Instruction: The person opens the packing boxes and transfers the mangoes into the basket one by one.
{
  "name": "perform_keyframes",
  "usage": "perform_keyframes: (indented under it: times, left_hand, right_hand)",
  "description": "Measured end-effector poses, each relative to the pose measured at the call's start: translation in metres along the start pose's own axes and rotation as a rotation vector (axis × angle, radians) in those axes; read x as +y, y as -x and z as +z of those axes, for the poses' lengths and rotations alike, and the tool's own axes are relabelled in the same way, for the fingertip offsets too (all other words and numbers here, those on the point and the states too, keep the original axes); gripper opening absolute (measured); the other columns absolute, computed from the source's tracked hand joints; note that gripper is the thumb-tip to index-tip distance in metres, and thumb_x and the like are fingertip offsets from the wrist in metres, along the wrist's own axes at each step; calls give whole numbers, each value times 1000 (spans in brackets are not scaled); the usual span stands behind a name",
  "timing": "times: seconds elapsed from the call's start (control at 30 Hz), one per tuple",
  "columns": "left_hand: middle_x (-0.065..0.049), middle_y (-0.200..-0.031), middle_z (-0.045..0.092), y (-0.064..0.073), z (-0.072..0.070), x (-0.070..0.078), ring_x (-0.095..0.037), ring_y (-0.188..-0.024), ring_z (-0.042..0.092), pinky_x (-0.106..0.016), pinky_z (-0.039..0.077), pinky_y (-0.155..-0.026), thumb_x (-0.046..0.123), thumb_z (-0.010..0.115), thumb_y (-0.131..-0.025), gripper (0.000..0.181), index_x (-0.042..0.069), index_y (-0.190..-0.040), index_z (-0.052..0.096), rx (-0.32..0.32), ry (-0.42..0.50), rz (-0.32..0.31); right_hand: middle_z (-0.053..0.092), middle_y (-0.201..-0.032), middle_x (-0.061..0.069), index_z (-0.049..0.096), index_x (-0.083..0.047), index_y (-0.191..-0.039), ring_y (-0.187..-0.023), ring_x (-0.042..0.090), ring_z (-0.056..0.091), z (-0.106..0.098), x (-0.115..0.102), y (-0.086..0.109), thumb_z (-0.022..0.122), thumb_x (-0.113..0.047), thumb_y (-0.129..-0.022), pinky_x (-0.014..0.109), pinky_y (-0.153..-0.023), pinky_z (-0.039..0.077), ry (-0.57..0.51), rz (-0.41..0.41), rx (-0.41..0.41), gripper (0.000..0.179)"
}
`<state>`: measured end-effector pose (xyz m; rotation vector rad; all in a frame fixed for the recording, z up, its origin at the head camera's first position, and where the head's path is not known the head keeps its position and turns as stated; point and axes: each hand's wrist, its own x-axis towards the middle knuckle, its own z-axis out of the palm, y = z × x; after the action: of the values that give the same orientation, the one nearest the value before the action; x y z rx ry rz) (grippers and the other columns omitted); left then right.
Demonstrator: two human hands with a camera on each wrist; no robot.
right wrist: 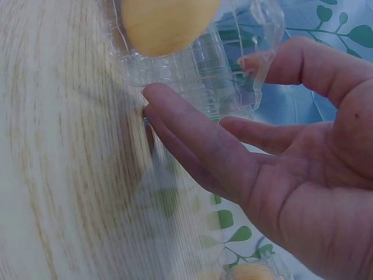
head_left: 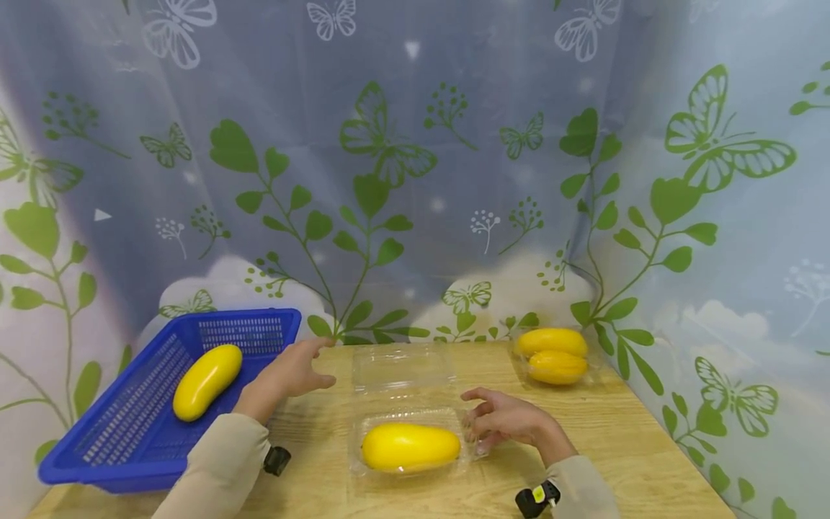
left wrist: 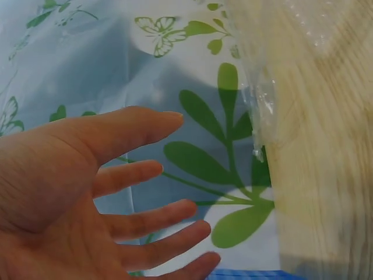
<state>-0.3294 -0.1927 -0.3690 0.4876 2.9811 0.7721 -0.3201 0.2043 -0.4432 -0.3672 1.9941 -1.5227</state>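
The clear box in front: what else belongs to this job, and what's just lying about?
Probably in the job: open clear box, its yellow fruit, right hand at the box's edge, left hand, blue basket, the basket's fruit, perhaps the two far-right fruits.

Probably just around: butterfly curtain, black wrist gadgets.

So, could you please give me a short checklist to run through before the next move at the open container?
1. Front yellow fruit lying inside the clear container: ok.
2. Lid open, lying behind the base with nothing visible on it: ok.
3. Left hand free, fingers spread, holding nothing: ok.
4. Right hand gripping the container firmly: cannot tell; it is at the right edge.
5. Blue basket emptied: not ok; one yellow fruit lies in it.
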Motion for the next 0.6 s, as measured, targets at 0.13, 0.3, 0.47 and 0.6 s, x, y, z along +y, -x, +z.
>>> perform_keyframes:
  times: [0.13,0.3,0.47,0.6]
  left_hand:
    - [-27,-148,54,5,0,-1,-48,-129,57,-60,54,-99,20,80,-88,66,-1,-145,53,-5,-20,-28]
    - [-27,-146,56,11,-1,-1,-47,-125,60,-60,53,-99,22,81,-87,66,-1,-143,54,-4,-51,-63]
    - [-27,-145,57,15,3,-3,-47,-126,60,-60,54,-98,24,81,-87,66,0,-143,54,3,-27,-51]
    - [-27,-145,58,17,7,0,-47,-127,60,-60,54,-99,22,81,-87,65,-1,-142,55,28,6,-26]
  right_hand:
    - [52,-138,30,21,5,-159,-101,24,70,0,-1,0,59,-3,-91,30,-72,63,1,1,2,78]
    - [52,-138,30,21,5,-159,-101,24,70,2,-2,0,59,-4,-91,30,-72,63,4,0,5,78]
    - [51,-139,30,22,5,-159,-101,24,70,2,-2,1,60,-4,-91,31,-73,63,12,9,10,78]
    - [51,-140,31,21,5,-159,-102,25,70,2,-2,1,60,-4,-91,31,-74,63,14,4,10,79]
